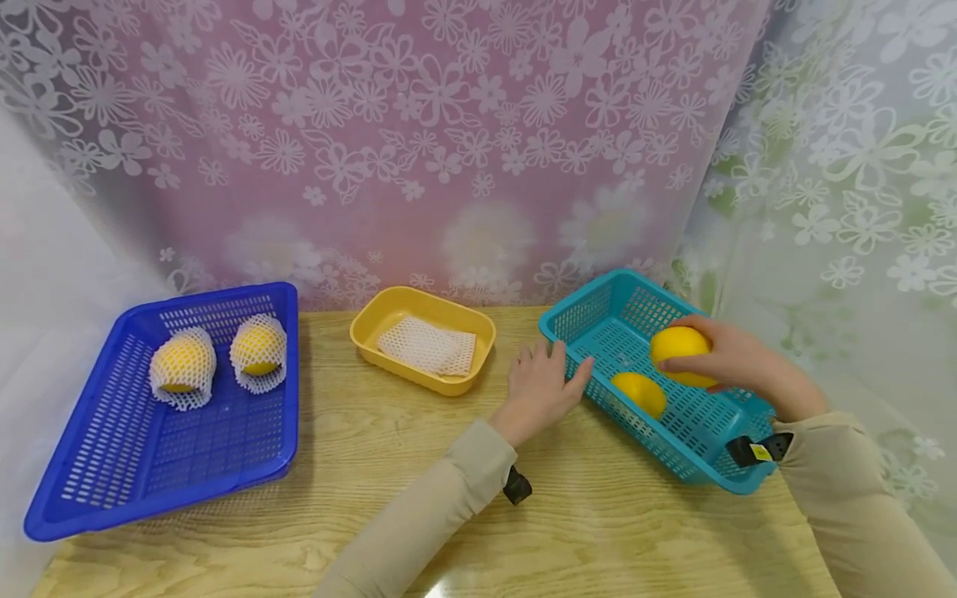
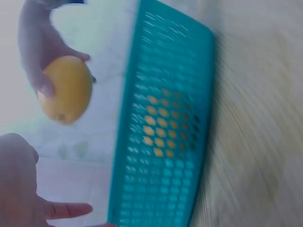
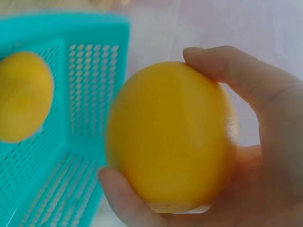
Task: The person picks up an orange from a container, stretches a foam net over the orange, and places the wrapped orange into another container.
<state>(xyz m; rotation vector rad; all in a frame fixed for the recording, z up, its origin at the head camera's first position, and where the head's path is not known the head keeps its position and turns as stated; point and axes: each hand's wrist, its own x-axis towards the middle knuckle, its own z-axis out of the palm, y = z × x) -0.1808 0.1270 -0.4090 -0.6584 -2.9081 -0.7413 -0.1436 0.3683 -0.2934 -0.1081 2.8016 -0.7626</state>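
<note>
My right hand (image 1: 728, 361) holds a smooth yellow fruit (image 1: 682, 355) above the teal basket (image 1: 718, 477); the right wrist view shows thumb and fingers curled round the fruit (image 3: 170, 137). A second yellow fruit (image 1: 639, 394) lies in that basket, seen through its holes in the left wrist view. With fingers spread, my left hand (image 1: 540, 390) is at the basket's near left side and holds nothing. Whether its fingertips touch the rim, I cannot tell.
On the left stands a blue basket (image 1: 292, 399) with two yellow fruits (image 1: 183, 365) in white foam nets. A yellow tray (image 1: 364, 345) between the baskets holds white foam netting (image 1: 426, 342). Floral curtains (image 1: 449, 166) hang behind the wooden table (image 1: 359, 465).
</note>
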